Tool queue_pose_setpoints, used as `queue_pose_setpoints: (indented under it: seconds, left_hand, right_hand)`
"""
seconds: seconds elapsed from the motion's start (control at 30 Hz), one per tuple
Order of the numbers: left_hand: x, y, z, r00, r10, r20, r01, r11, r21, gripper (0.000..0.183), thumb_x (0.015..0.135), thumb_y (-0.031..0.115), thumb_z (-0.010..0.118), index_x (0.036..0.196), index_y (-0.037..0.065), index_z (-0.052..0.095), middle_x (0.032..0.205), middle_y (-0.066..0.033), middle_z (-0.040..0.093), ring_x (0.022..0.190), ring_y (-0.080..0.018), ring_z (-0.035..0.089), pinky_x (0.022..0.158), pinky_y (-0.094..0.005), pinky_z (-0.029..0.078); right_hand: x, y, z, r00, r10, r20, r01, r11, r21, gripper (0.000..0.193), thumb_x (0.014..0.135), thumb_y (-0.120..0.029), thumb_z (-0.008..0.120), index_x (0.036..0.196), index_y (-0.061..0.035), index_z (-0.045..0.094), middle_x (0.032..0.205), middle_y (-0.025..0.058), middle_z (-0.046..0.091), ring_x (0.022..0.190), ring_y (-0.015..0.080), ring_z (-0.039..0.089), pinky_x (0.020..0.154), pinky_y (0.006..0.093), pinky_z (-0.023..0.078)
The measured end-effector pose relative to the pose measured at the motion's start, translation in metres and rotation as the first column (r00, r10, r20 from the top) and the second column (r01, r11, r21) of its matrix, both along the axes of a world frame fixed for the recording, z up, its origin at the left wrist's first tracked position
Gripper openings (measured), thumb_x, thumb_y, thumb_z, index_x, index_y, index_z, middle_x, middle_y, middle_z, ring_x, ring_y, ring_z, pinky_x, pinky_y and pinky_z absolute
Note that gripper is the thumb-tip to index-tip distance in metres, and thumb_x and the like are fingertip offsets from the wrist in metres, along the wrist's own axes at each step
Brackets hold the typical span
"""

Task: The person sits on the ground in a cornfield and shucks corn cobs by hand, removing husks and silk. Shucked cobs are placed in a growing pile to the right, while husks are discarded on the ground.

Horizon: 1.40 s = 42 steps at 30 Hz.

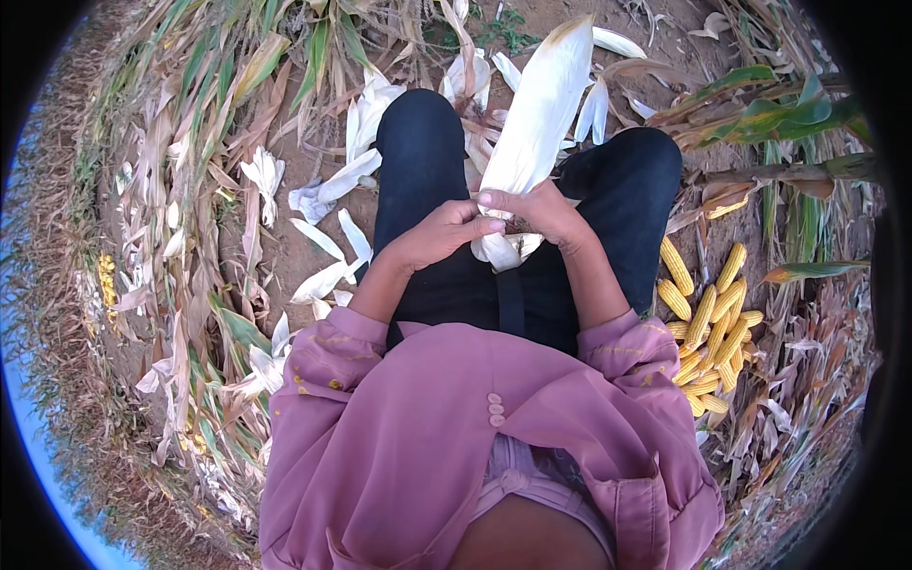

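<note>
Between my knees I hold an ear of corn in its pale husk, its long tip pointing away and slightly right. My left hand is closed on the husk near its base, thumb pressed inward. My right hand grips the same ear from the other side, its thumb lying across the husk. Short husk flaps fold down below my fingers toward my lap. No kernels show on this ear; the fingertips behind it are partly hidden.
Bare yellow corn cobs lie heaped on the ground by my right knee. Loose husk pieces are scattered left of my legs. Green and dry corn leaves reach in from the right; cut stalks lie at far left.
</note>
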State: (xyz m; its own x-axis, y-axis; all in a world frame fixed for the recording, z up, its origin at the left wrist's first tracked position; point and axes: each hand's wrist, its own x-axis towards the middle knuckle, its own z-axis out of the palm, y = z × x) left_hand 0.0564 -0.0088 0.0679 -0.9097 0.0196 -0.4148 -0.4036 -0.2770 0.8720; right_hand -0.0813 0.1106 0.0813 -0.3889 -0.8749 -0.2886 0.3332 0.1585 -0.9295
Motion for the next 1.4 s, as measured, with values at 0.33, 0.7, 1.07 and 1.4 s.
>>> queue_pose_setpoints:
  seconds: [0.33, 0.7, 1.07, 1.4]
  left_hand:
    - [-0.003, 0.006, -0.021, 0.987, 0.154, -0.035, -0.155, 0.988, -0.015, 0.027, 0.093, 0.023, 0.058, 0.1, -0.001, 0.065, 0.1, -0.003, 0.063, 0.091, -0.0097, 0.056, 0.084, -0.0243, 0.042]
    - [-0.007, 0.027, -0.023, 0.908, 0.165, -0.385, -0.398, 0.629, -0.668, 0.02, 0.091, 0.018, 0.054, 0.091, -0.002, 0.058, 0.08, -0.0138, 0.055, 0.076, -0.0276, 0.052, 0.069, -0.0358, 0.042]
    - [-0.006, 0.026, -0.025, 0.932, -0.061, -0.358, -0.339, 0.208, -0.918, 0.026, 0.081, 0.022, 0.064, 0.088, -0.001, 0.055, 0.082, -0.0119, 0.053, 0.079, -0.0294, 0.05, 0.07, -0.0399, 0.042]
    - [-0.003, 0.023, -0.03, 0.902, -0.008, -0.432, -0.41, 0.303, -0.86, 0.023, 0.079, 0.017, 0.067, 0.087, 0.0, 0.054, 0.08, -0.0117, 0.051, 0.077, -0.0285, 0.049, 0.07, -0.0389, 0.044]
  right_hand:
    - [0.005, -0.005, -0.016, 0.994, -0.104, 0.041, 0.098, 0.986, 0.132, 0.026, 0.082, -0.02, 0.071, 0.096, -0.0002, 0.062, 0.08, 0.0067, 0.066, 0.061, 0.0089, 0.056, 0.047, 0.0217, 0.042]
    - [0.019, -0.009, -0.038, 0.885, -0.347, 0.31, 0.281, 0.93, 0.238, 0.019, 0.083, -0.018, 0.069, 0.092, -0.0013, 0.065, 0.08, 0.0053, 0.066, 0.061, 0.009, 0.055, 0.049, 0.0211, 0.04]
    - [0.027, -0.01, -0.048, 0.917, -0.399, 0.007, 0.386, 0.889, 0.245, 0.02, 0.081, -0.017, 0.07, 0.086, 0.0024, 0.066, 0.071, 0.0062, 0.064, 0.051, 0.0102, 0.052, 0.045, 0.0243, 0.039]
    - [0.029, -0.014, -0.04, 0.919, -0.374, -0.125, 0.393, 0.894, 0.216, 0.023, 0.083, -0.019, 0.068, 0.082, 0.0029, 0.066, 0.072, 0.0068, 0.065, 0.052, 0.0116, 0.055, 0.047, 0.0253, 0.042]
